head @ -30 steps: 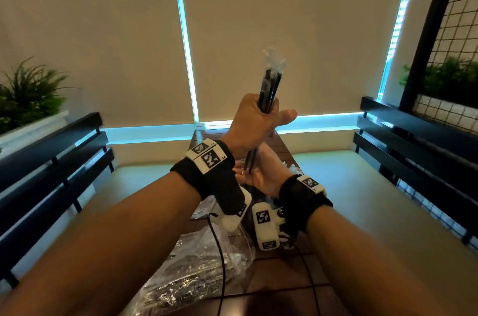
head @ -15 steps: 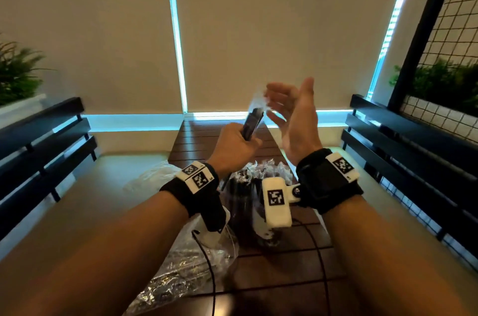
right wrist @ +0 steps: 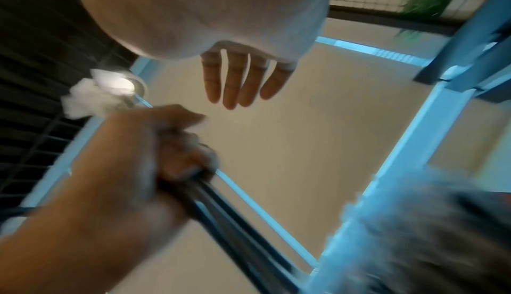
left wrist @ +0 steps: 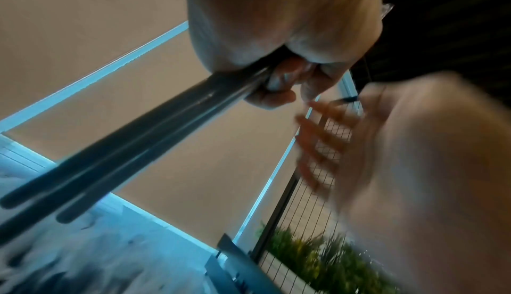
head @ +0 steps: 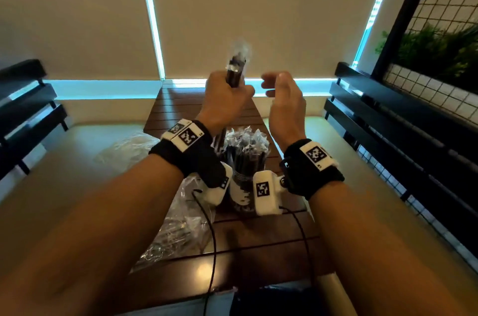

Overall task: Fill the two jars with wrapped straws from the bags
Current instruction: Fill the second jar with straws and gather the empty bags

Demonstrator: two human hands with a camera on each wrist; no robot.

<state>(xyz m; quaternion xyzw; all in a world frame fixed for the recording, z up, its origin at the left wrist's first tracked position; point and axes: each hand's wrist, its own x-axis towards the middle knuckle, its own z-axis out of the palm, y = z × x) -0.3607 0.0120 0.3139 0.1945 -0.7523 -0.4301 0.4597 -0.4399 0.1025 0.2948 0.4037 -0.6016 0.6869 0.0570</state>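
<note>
My left hand [head: 227, 98] grips a small bundle of black wrapped straws [head: 236, 67] upright above the table; their clear wrapper ends stick up past my fist. In the left wrist view the straws [left wrist: 132, 145] run down out of the fist [left wrist: 276, 75]. My right hand [head: 280, 98] hovers just right of the bundle, fingers loosely bent and holding nothing; its fingers [right wrist: 235, 82] hang free in the right wrist view. Below my wrists stands a jar [head: 245, 181] packed with wrapped straws [head: 245, 145]. A clear bag with straws [head: 178, 233] lies at the left.
The jar stands on a dark wooden slatted table [head: 258, 251]. A crumpled clear bag [head: 126, 147] lies on the seat left of it. Black benches [head: 388, 121] run along both sides, with plants [head: 439, 52] behind a wire grid at the right.
My left hand raised the straw bundle back to upright. My right hand went from under the bundle, up beside it with fingers spread, and now curls loosely next to it.
</note>
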